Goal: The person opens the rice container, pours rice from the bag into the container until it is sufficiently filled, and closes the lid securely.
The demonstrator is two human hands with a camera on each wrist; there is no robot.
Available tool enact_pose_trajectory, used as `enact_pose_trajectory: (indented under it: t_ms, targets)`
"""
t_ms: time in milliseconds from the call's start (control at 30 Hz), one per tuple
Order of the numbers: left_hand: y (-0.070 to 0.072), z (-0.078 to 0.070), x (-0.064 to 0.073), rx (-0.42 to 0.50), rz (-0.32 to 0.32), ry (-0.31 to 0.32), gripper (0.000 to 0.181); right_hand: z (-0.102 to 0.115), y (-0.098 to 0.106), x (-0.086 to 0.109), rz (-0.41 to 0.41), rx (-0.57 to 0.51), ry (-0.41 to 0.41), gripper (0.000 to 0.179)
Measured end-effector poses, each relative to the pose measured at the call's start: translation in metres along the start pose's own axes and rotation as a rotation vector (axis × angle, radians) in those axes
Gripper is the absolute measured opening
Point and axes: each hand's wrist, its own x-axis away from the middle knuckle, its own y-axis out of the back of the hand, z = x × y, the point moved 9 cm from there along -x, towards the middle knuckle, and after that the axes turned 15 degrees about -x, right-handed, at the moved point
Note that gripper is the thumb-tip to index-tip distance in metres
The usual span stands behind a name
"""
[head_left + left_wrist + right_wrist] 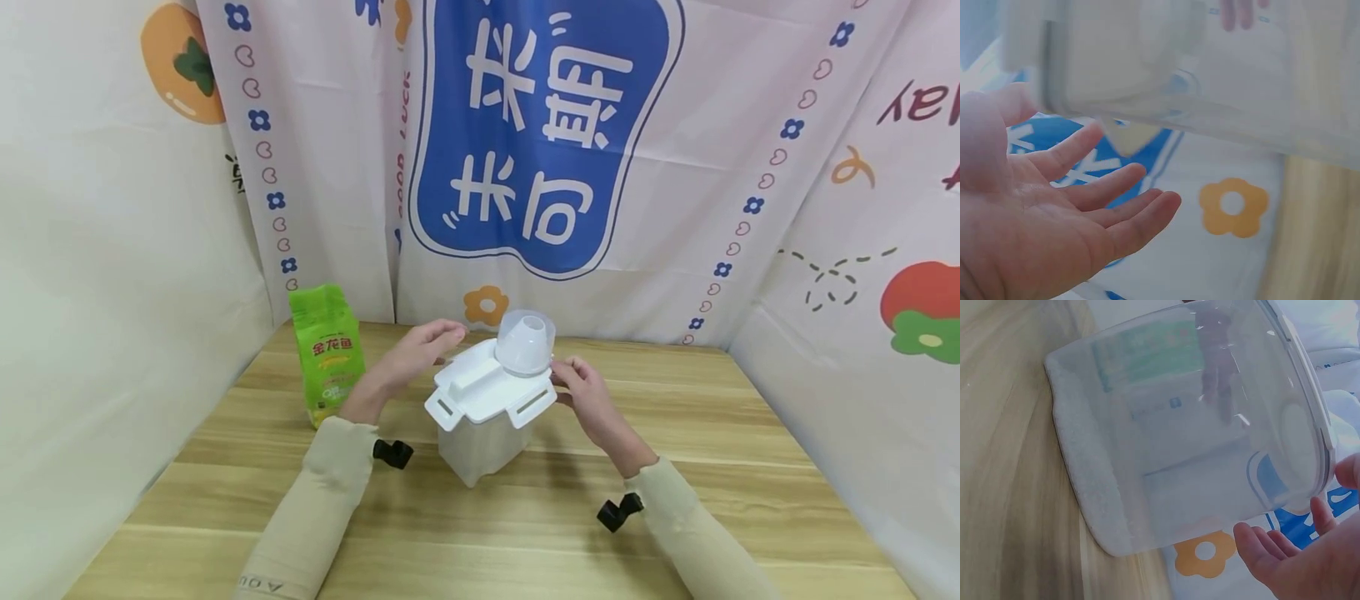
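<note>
A translucent storage container (480, 454) stands on the table with its white lid (487, 392) on. The lid's near side latches stick outward. On top sits a clear measuring cup (525, 343), upside down. White grains (1094, 469) line the container's bottom in the right wrist view. My left hand (412, 358) is at the lid's left side, fingers spread and relaxed, holding nothing. At the right, my right hand (588, 400) has its thumb and fingertips right at the lid's rim beside the cup, its fingers loosely bent.
An upright green bag (328, 354) with red lettering stands on the table (660, 400), left of the container and behind my left wrist. Printed cloth curtains (675, 208) hang at the back and both sides. Black camera mounts (393, 454) sit on both sleeves.
</note>
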Motion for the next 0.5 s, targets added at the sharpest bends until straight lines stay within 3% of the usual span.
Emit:
enact_pose_trajectory:
  t_ms: [233, 500]
  targets:
    - [-0.005, -0.025, 0.01, -0.204, 0.042, -0.085, 0.053, 0.007, 0.004, -0.011, -0.045, -0.041, 0.011, 0.022]
    - [-0.018, -0.045, 0.023, -0.508, 0.047, -0.123, 0.055, 0.016, -0.003, -0.03, 0.005, -0.039, -0.004, 0.04]
